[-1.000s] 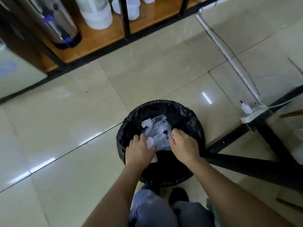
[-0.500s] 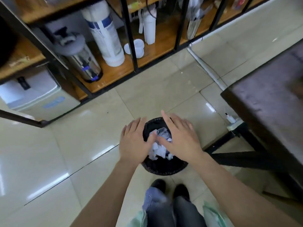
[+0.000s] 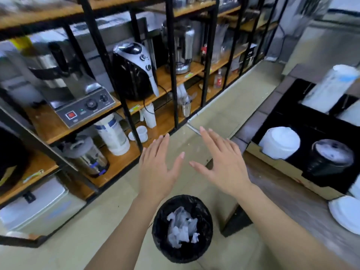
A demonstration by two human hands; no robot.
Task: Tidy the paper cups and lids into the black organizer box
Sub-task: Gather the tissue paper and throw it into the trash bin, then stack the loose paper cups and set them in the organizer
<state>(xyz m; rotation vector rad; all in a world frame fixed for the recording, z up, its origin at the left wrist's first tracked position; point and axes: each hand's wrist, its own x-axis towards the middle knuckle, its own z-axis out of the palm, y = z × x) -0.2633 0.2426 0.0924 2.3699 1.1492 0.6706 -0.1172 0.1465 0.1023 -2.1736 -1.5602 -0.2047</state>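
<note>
The black organizer box stands on the table at the right. In its front compartments lie a stack of white lids and a stack of black lids. A wrapped sleeve of white cups stands behind them. A flat white lid lies on the table near the right edge. My left hand and my right hand hover side by side above the floor, fingers spread, holding nothing.
A black-lined bin with crumpled clear plastic stands on the tiled floor below my hands. A black metal shelf with wooden boards holds appliances, urns and cups on the left. The wooden table juts in from the right.
Both hands let go of the crumpled plastic in the bin, opened and rose away from it. The view lifted, bringing the shelf and the organizer box on the table into sight.
</note>
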